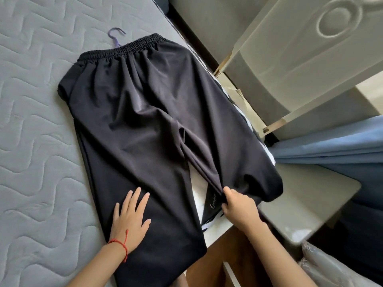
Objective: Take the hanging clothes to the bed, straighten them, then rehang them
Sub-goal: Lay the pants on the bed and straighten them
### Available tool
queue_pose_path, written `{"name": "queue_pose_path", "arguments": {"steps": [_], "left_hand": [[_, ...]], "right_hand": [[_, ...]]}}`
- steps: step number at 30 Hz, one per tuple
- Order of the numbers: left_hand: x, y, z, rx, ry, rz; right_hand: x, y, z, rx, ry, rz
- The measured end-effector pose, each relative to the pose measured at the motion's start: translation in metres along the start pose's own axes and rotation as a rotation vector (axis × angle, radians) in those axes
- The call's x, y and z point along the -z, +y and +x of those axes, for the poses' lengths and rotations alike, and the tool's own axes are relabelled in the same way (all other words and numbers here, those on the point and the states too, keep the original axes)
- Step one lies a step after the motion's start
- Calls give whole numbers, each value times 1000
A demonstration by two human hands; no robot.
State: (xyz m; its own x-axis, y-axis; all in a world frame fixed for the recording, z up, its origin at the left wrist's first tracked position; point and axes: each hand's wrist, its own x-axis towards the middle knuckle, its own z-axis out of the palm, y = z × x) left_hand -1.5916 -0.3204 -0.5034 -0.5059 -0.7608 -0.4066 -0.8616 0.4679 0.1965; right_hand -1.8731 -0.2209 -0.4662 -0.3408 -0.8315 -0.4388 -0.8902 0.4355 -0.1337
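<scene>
Black trousers (149,112) on bed (31,100), left hand (129,219) flat atop, right hand (238,208) pinching inner leg.

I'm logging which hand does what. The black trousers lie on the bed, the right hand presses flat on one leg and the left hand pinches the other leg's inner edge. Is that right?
The hands are swapped. In the head view the left hand lies flat on one leg of the black trousers, and the right hand pinches the other leg's inner edge. The trousers do lie on the bed.
</scene>
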Motion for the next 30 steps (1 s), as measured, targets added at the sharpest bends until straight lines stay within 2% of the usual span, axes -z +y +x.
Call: {"name": "queue_pose_path", "arguments": {"steps": [2, 3, 5, 7, 9, 11, 15, 17, 20, 22, 23, 26, 28, 30], "left_hand": [[7, 16, 2, 109, -1, -147], [12, 28, 3, 147, 2, -219], [21, 53, 6, 117, 74, -299], [29, 78, 12, 67, 102, -449], [32, 106, 23, 70, 11, -613], [31, 133, 35, 137, -55, -728], [27, 171, 55, 449, -233, -961], [23, 177, 60, 534, -218, -987], [14, 180, 65, 599, -131, -1026], [12, 181, 68, 628, -146, -1069], [13, 184, 69, 645, -166, -1171], [12, 197, 70, 729, -275, -1662], [12, 201, 68, 780, -309, -1677], [3, 199, 68, 814, -310, -1513]], "right_hand": [[-4, -3, -12, -34, -219, 246], [-3, 1, -15, -83, -174, 361], [2, 14, -14, -256, 107, 565], [13, 33, -1, -465, 358, 655], [20, 54, 13, -602, 439, 653], [22, 68, 24, -622, 384, 640], [20, 83, 36, -684, 242, 740], [21, 89, 38, -764, 171, 795], [16, 103, 38, -727, 55, 826], [18, 112, 36, -673, 107, 874], [23, 118, 34, -660, 166, 896], [43, 135, 34, -656, 326, 874], [53, 144, 38, -664, 358, 758], [56, 149, 43, -635, 273, 667]]}}
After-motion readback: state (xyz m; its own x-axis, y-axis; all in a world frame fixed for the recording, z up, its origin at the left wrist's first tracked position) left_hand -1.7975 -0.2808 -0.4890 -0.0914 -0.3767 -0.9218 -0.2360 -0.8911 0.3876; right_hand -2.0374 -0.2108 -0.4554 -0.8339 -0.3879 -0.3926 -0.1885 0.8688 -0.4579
